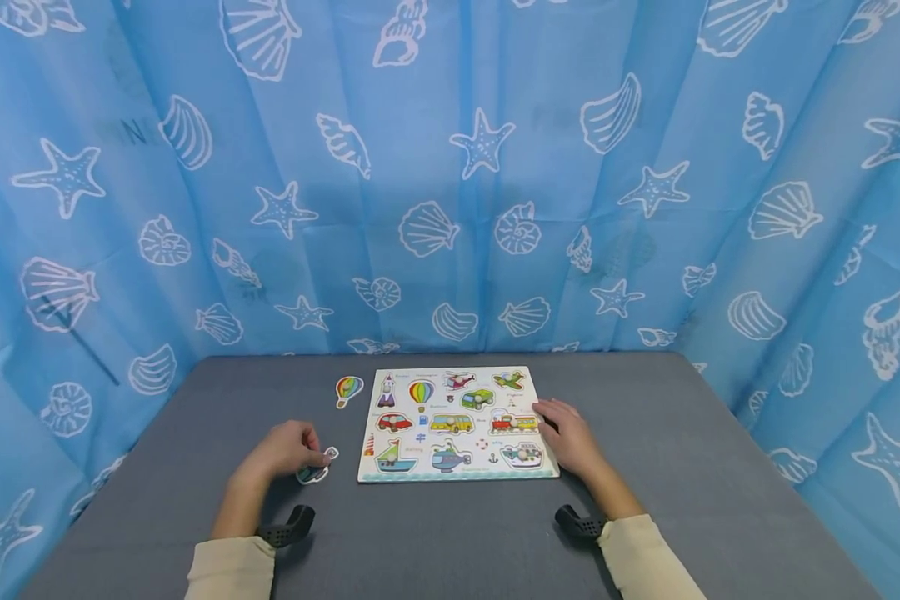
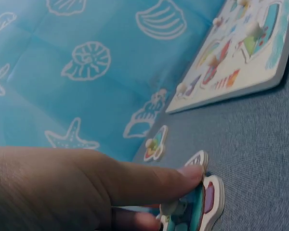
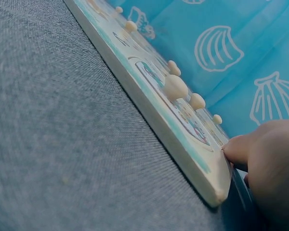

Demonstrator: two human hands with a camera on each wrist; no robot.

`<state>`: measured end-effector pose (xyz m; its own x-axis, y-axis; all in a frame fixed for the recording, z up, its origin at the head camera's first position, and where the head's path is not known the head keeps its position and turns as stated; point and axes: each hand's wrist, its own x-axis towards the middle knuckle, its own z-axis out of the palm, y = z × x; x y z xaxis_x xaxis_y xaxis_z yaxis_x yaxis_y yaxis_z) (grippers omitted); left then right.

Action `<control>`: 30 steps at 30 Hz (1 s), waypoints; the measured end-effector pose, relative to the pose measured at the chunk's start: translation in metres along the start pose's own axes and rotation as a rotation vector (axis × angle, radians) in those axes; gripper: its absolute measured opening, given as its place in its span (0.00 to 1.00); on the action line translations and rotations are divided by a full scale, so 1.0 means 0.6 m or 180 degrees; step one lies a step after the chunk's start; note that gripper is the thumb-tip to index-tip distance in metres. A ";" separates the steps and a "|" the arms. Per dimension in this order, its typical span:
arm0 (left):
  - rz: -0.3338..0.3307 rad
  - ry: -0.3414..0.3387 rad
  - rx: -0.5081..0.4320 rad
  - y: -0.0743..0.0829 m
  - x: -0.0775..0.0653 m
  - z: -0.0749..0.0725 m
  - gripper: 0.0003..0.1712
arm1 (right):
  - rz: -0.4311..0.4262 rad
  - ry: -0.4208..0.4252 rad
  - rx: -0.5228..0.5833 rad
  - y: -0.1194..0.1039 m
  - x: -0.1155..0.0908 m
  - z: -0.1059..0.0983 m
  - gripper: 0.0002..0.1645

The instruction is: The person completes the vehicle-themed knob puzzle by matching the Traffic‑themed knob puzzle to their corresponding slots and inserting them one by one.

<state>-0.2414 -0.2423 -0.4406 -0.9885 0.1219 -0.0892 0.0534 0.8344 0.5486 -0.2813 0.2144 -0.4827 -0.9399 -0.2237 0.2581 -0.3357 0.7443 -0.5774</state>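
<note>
A wooden vehicle puzzle board (image 1: 420,471) lies flat in the middle of the grey table (image 1: 720,500). My left hand (image 1: 300,454) sits just left of it and pinches a small knobbed puzzle piece (image 1: 317,472), which is tilted up on the cloth. In the left wrist view a finger (image 2: 159,180) lies over that piece (image 2: 209,199). My right hand (image 1: 566,429) rests against the board's right edge, fingers relaxed. In the right wrist view its fingertips (image 3: 241,149) touch the board's near corner (image 3: 202,175).
A loose hot-air-balloon piece (image 1: 348,389) lies on the table left of the board's top corner, also visible in the left wrist view (image 2: 155,143). Most slots of the board hold knobbed pieces. A blue seashell curtain (image 1: 450,183) closes in the back and both sides.
</note>
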 end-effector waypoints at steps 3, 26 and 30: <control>-0.0178 -0.0007 0.0054 -0.002 -0.001 0.003 0.18 | 0.0025 -0.0009 -0.0013 0.002 -0.001 -0.002 0.24; -0.0356 0.0324 0.0119 -0.010 -0.013 0.013 0.16 | 0.0017 -0.0025 0.0008 0.003 0.001 -0.001 0.23; -0.0390 0.0430 0.0096 -0.002 -0.013 0.014 0.16 | 0.0034 -0.0036 0.0001 0.002 0.001 -0.001 0.24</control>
<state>-0.2323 -0.2400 -0.4475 -0.9978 -0.0533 -0.0404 -0.0665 0.8545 0.5151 -0.2823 0.2154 -0.4829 -0.9441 -0.2229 0.2430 -0.3256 0.7465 -0.5803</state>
